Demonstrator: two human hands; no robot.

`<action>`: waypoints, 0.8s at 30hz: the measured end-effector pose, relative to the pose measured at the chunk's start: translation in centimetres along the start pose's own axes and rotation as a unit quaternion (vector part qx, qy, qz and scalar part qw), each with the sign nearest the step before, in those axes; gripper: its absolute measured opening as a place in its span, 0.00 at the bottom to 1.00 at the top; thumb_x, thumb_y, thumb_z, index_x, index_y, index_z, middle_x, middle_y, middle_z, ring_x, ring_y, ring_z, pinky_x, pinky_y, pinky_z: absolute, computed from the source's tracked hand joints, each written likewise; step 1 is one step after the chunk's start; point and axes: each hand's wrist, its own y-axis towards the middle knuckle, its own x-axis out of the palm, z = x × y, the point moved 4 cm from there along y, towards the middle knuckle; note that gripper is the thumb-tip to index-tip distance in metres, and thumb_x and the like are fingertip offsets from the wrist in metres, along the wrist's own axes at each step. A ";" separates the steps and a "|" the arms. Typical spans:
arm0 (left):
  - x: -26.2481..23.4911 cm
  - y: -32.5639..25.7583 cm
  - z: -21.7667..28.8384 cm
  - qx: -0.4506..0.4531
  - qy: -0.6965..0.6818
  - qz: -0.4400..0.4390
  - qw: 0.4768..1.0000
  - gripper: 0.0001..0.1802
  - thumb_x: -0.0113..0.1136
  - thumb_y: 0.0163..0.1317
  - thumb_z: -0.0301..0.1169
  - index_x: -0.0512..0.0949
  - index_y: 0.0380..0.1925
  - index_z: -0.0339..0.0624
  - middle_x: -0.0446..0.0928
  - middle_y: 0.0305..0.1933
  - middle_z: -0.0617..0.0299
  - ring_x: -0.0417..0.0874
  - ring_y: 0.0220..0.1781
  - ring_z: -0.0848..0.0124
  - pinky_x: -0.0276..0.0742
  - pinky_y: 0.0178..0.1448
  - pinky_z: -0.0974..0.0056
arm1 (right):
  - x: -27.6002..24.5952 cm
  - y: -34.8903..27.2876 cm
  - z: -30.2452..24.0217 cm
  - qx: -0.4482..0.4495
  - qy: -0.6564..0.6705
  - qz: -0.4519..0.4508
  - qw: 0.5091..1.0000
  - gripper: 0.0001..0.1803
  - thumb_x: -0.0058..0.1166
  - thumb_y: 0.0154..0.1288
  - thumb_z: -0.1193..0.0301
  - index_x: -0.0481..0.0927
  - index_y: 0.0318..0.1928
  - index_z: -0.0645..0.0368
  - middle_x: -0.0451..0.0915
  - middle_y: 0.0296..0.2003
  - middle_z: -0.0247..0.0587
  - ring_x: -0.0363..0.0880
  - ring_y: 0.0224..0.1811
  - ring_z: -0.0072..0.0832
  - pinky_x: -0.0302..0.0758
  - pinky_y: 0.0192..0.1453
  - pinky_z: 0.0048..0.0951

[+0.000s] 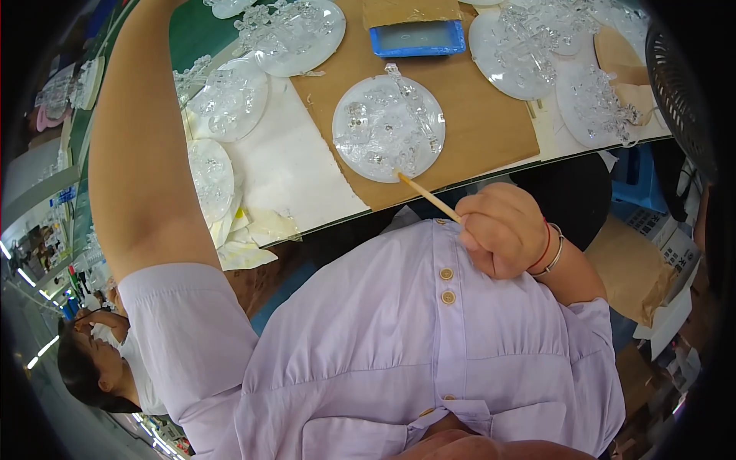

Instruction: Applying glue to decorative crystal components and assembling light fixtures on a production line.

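Wooden stick (428, 197) gripped by closed right hand (502, 230) fingers touches clear disc (389, 127).

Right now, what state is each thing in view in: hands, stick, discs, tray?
right hand: closed around a thin wooden stick
wooden stick: tilted, tip at the edge of the centre disc
centre disc: flat on brown board, clear pieces on it
left hand: out of view, arm stretched up
blue tray: flat on the board
fan: cannot tell if running
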 end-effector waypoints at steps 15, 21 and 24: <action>1.8 1.6 3.3 0.042 0.046 -0.213 0.975 0.34 0.59 0.62 0.44 0.65 0.65 0.40 0.66 0.67 0.45 0.65 0.69 0.52 0.60 0.70 0.56 | -3.6 0.1 2.6 0.123 -0.048 0.049 0.990 0.02 0.48 0.62 0.79 0.70 0.36 0.63 0.78 0.26 0.47 0.75 0.21 0.36 0.72 0.25 0.31; 2.6 3.0 3.5 0.093 -0.002 -0.193 0.977 0.35 0.60 0.61 0.44 0.65 0.64 0.37 0.68 0.66 0.45 0.67 0.68 0.54 0.62 0.69 0.58 | -4.1 2.3 4.8 0.118 -0.055 0.034 0.991 0.03 0.48 0.64 0.80 0.70 0.37 0.64 0.78 0.26 0.48 0.76 0.21 0.38 0.73 0.26 0.32; 3.0 4.2 5.6 0.109 -0.056 -0.163 0.979 0.27 0.60 0.60 0.46 0.74 0.50 0.34 0.78 0.51 0.43 0.78 0.54 0.51 0.71 0.56 0.53 | -3.8 2.6 6.0 0.094 -0.065 0.056 0.992 0.04 0.50 0.63 0.80 0.71 0.38 0.64 0.78 0.27 0.49 0.76 0.22 0.40 0.73 0.26 0.32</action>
